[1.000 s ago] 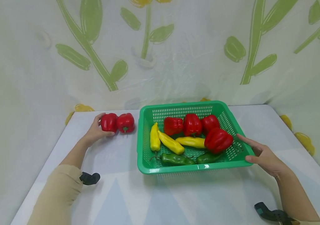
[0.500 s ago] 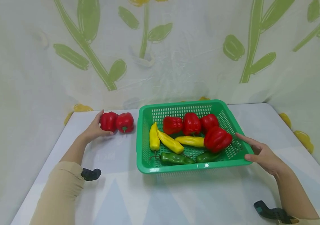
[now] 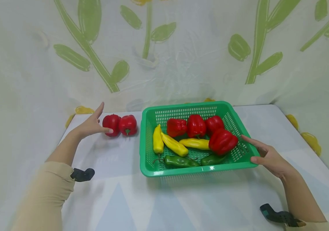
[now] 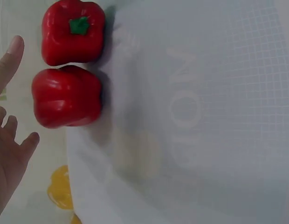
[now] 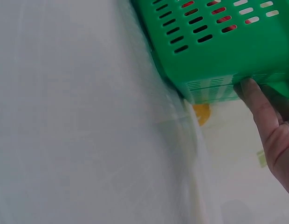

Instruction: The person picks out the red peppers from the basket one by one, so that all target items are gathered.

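Two red bell peppers lie side by side on the table at the left. My left hand (image 3: 90, 123) is spread at the left one (image 3: 111, 125), fingers straight and thumb across its front in the head view. In the left wrist view a gap shows between the fingers and that pepper (image 4: 65, 97); the other pepper (image 4: 72, 32) shows a green stem. My right hand (image 3: 271, 158) holds the front right corner of a green plastic basket (image 3: 182, 172), thumb on the rim. The right wrist view shows its fingers against the basket's outer wall (image 5: 205, 51).
Several red bell peppers (image 3: 196, 125), yellow long peppers (image 3: 174, 144) and green long peppers (image 3: 181, 161) lie in the basket. A patterned sheet (image 3: 182, 70) rises behind the white table (image 3: 118, 199). A dark strap piece (image 3: 82, 175) sits on the left forearm.
My left hand has let go of the left bell pepper, opened its fingers and drawn slightly left. Both loose peppers stay put. The right hand keeps its place at the basket.
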The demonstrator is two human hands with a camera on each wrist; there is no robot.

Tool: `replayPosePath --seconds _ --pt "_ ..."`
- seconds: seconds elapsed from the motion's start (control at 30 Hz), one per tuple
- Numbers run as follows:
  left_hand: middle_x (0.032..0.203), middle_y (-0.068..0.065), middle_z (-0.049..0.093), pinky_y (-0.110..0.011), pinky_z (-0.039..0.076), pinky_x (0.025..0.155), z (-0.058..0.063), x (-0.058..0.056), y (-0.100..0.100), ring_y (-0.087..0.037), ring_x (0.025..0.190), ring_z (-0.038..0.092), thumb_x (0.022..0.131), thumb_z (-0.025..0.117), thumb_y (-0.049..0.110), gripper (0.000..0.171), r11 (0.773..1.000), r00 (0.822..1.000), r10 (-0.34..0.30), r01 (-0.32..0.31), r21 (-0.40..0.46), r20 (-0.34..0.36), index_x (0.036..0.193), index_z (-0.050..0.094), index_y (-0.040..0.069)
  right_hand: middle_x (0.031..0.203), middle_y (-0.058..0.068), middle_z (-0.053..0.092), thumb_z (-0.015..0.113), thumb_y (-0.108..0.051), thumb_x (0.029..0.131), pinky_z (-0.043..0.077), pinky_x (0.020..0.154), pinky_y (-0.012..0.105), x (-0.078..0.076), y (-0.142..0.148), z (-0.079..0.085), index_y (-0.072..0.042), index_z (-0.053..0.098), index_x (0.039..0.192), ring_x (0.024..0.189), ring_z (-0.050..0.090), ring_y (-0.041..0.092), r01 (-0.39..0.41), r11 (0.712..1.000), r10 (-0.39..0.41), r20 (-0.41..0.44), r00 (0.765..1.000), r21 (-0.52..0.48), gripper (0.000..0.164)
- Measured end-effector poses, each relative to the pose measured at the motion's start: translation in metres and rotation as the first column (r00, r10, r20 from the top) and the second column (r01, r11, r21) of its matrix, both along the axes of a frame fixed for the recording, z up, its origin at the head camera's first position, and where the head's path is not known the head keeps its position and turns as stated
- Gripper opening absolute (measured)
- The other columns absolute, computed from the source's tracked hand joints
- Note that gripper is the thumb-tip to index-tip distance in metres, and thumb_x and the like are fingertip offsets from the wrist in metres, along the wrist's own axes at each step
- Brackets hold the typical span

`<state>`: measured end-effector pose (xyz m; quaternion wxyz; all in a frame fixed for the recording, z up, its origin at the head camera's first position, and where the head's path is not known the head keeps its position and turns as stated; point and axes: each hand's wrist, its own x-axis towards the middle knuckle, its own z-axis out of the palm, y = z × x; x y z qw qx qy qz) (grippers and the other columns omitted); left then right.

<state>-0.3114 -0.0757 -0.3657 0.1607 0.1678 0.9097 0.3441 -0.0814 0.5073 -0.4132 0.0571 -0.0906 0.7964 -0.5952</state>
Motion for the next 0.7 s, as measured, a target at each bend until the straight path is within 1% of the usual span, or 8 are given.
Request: replayPosePath --seconds 0.1,0.17,0.27,0.4,0.57,0.7 --pt "0.158 -0.018 -0.005 -0.063 0.033 0.101 0.014 0.0 0.004 -0.051 0.138 0.014 0.079 0.075 0.027 0.115 0.999 0.999 -0.042 0.042 -0.029 0.001 0.15 -0.016 0.025 0.138 -0.019 0.034 0.06 -0.02 0.093 0.049 0.085 0.019 -0.001 -0.001 0.0 -0.017 0.034 0.148 0.117 0.043 -0.003 0.007 1.0 -0.007 0.005 1.0 0.002 0.061" --pt "0.158 -0.018 -0.004 -0.063 0.033 0.101 0.023 0.001 0.007 -0.051 0.138 0.014 0.079 0.074 0.027 0.114 0.997 0.997 -0.071 0.072 -0.032 0.008 0.15 -0.015 0.026 0.138 -0.018 0.033 0.059 -0.02 0.093 0.049 0.086 0.019 -0.002 -0.001 0.0 -0.016 0.033 0.148 0.118 0.042 -0.003 0.011 1.0 -0.011 0.012 1.0 0.005 0.061" --pt "0.158 -0.016 -0.001 -0.063 0.035 0.1 0.033 0.002 0.014 -0.047 0.14 0.011 0.079 0.074 0.029 0.112 0.993 0.993 -0.115 0.116 -0.032 0.013 0.151 -0.011 0.027 0.139 -0.018 0.032 0.059 -0.019 0.093 0.048 0.086 0.019 -0.002 -0.002 0.0 -0.015 0.032 0.148 0.118 0.041 -0.003 0.016 1.0 -0.016 0.019 1.0 0.009 0.062" --pt "0.159 -0.014 0.004 -0.062 0.038 0.099 0.04 0.001 0.03 -0.04 0.143 0.008 0.077 0.076 0.031 0.111 0.984 0.986 -0.169 0.17 -0.049 0.009 0.152 -0.006 0.028 0.139 -0.018 0.032 0.059 -0.023 0.093 0.049 0.086 0.019 0.0 -0.002 0.0 -0.015 0.032 0.148 0.117 0.042 -0.003 0.024 1.0 -0.024 0.021 0.999 0.012 0.062" --pt "0.159 -0.012 0.005 -0.063 0.035 0.1 0.047 0.0 0.048 -0.039 0.143 0.01 0.076 0.077 0.028 0.111 0.975 0.977 -0.214 0.214 -0.057 0.001 0.152 -0.003 0.03 0.141 -0.017 0.031 0.058 -0.023 0.094 0.049 0.086 0.019 0.0 -0.002 0.001 -0.018 0.031 0.149 0.118 0.042 -0.003 0.01 1.0 -0.01 0.011 1.0 -0.002 0.062" --pt "0.159 -0.011 0.007 -0.061 0.031 0.104 0.054 0.0 0.063 -0.036 0.143 0.012 0.075 0.078 0.026 0.109 0.96 0.961 -0.278 0.277 -0.03 -0.017 0.153 0.003 0.023 0.14 -0.017 0.031 0.058 -0.022 0.094 0.05 0.085 0.019 0.0 -0.001 0.0 -0.019 0.031 0.149 0.118 0.043 -0.002 0.002 1.0 -0.002 0.009 1.0 -0.015 0.062"
